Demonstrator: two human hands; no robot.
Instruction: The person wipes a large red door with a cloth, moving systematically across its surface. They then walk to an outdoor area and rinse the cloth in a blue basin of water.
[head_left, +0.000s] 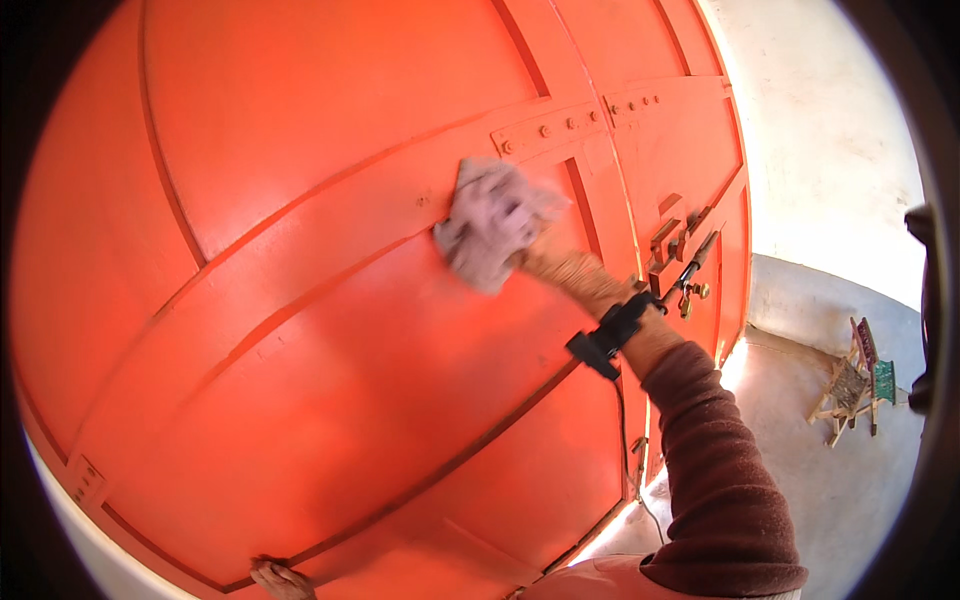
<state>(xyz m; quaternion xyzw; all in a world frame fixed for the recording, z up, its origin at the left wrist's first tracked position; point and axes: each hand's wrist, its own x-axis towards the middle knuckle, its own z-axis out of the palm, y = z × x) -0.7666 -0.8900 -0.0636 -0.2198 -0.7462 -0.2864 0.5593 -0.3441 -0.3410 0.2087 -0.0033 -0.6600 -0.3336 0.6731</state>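
A large orange-red panelled door (360, 360) fills most of the view. My right hand (534, 253) is shut on a crumpled, pale greyish-pink cloth (486, 225), which lies against a raised rail of the door and hides most of my fingers. Cloth and hand look blurred. Around my right wrist is a black strap (626, 324) with a small device and a cable hanging from it. Low at the left, my left hand (281, 579) touches the ledge of the bottom rail; only its fingers and part of its back show, so its grip is unclear.
A sliding bolt (697, 259) with brass-coloured padlocks (694, 298) juts from the door's right leaf. Bolted hinge plates (556, 129) cross the seam between leaves. At right, small woven-seat folding stools (851, 382) stand on the concrete floor (795, 487) by a pale wall (817, 150).
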